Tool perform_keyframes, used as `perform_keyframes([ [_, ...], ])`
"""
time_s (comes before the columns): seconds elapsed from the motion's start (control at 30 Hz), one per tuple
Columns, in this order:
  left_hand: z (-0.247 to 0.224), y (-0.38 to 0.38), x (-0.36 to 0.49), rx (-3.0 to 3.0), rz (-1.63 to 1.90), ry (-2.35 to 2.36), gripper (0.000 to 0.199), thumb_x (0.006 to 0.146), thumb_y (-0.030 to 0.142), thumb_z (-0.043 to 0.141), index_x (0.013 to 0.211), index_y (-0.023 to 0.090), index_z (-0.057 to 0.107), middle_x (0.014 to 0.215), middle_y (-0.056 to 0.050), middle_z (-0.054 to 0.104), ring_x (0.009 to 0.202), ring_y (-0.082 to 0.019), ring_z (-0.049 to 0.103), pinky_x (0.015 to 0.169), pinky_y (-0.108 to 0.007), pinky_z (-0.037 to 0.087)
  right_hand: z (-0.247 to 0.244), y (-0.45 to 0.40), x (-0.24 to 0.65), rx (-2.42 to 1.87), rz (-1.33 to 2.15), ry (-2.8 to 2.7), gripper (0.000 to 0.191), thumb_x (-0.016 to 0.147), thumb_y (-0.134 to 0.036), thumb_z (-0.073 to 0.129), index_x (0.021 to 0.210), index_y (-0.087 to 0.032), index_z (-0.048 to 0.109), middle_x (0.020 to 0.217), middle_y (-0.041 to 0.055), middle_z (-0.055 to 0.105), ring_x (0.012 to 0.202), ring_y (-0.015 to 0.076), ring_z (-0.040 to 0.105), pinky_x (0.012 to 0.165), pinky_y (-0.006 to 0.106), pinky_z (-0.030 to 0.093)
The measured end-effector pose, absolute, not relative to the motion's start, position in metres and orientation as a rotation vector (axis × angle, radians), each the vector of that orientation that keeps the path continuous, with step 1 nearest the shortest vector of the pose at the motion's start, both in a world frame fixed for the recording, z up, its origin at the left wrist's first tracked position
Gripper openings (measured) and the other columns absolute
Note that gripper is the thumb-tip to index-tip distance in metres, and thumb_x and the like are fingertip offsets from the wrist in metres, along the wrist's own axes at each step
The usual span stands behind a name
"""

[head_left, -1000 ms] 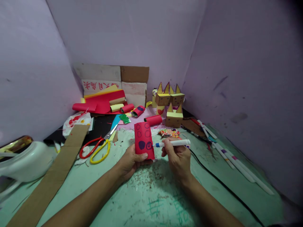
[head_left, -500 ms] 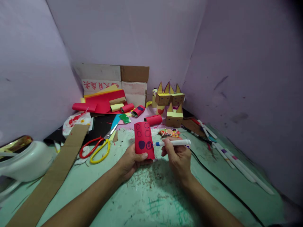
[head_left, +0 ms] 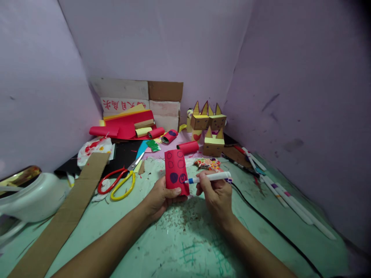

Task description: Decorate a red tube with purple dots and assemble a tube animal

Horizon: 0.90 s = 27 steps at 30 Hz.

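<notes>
My left hand grips the lower end of a red paper piece, thumb across its front. Dark outlined circles run down the red paper; one low on the left is filled solid, and the one beside it is partly coloured. Pinched in my right hand is a white felt-tip marker with a blue collar, its tip at the partly filled circle. Left of the paper lie scissors with one red and one yellow handle. A floral-patterned scrap rests behind my right hand.
Cardboard boxes with pointed ears stand at the back right. Red paper rolls lie behind the held paper. Several markers line the right side, near a black cable. A cardboard strip and white pot occupy the left.
The marker's tip has shifted slightly left and down on the partly coloured circle, and my right hand moved a little with it. My left hand and the paper stay nearly still.
</notes>
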<state>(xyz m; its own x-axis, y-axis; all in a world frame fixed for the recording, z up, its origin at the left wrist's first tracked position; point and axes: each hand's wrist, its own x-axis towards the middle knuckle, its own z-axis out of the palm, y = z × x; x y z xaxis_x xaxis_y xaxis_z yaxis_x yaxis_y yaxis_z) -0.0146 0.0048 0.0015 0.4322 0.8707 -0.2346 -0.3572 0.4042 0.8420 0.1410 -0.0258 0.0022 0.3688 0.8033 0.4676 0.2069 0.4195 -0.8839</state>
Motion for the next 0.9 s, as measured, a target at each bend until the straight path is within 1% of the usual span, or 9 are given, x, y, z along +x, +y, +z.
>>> perform_keyframes([
  [0.23, 0.0008, 0.005, -0.0139, 0.787, 0.879, 0.776, 0.067, 0.043, 0.024, 0.094, 0.099, 0.012, 0.061, 0.085, -0.007, 0.074, 0.075, -0.02, 0.068, 0.067, -0.033, 0.059, 0.0035, -0.0271, 0.1393, -1.09, 0.514, -1.168, 0.025, 0.085, -0.037, 0.058, 0.072, -0.016, 0.064, 0.046, -0.0024, 0.057, 0.038, 0.012, 0.055, 0.039, 0.022, 0.044],
  [0.4, 0.0034, 0.0047, -0.0132, 0.778, 0.874, 0.792, 0.072, 0.039, 0.025, 0.095, 0.101, 0.012, 0.062, 0.089, -0.008, 0.073, 0.076, -0.02, 0.067, 0.066, -0.033, 0.059, 0.0051, -0.0243, 0.1398, -1.117, 0.497, -1.106, 0.025, 0.084, -0.038, 0.059, 0.073, -0.016, 0.063, 0.046, -0.0027, 0.057, 0.038, 0.0133, 0.057, 0.038, 0.022, 0.045],
  [0.63, 0.0061, 0.0042, -0.0133, 0.786, 0.867, 0.803, 0.073, 0.037, 0.026, 0.096, 0.101, 0.012, 0.062, 0.086, -0.008, 0.072, 0.075, -0.02, 0.066, 0.066, -0.033, 0.058, 0.0016, -0.0236, 0.1402, -1.105, 0.494, -1.102, 0.025, 0.087, -0.039, 0.059, 0.077, -0.016, 0.065, 0.048, -0.0025, 0.059, 0.04, 0.0129, 0.058, 0.041, 0.022, 0.047],
  [0.9, 0.0066, 0.0041, -0.0132, 0.784, 0.865, 0.798, 0.07, 0.038, 0.026, 0.095, 0.099, 0.013, 0.063, 0.087, -0.008, 0.072, 0.075, -0.021, 0.066, 0.067, -0.034, 0.057, 0.003, -0.0242, 0.1383, -1.045, 0.505, -1.158, 0.021, 0.088, -0.034, 0.058, 0.077, -0.017, 0.064, 0.051, -0.0023, 0.06, 0.045, 0.0132, 0.059, 0.045, 0.024, 0.05],
])
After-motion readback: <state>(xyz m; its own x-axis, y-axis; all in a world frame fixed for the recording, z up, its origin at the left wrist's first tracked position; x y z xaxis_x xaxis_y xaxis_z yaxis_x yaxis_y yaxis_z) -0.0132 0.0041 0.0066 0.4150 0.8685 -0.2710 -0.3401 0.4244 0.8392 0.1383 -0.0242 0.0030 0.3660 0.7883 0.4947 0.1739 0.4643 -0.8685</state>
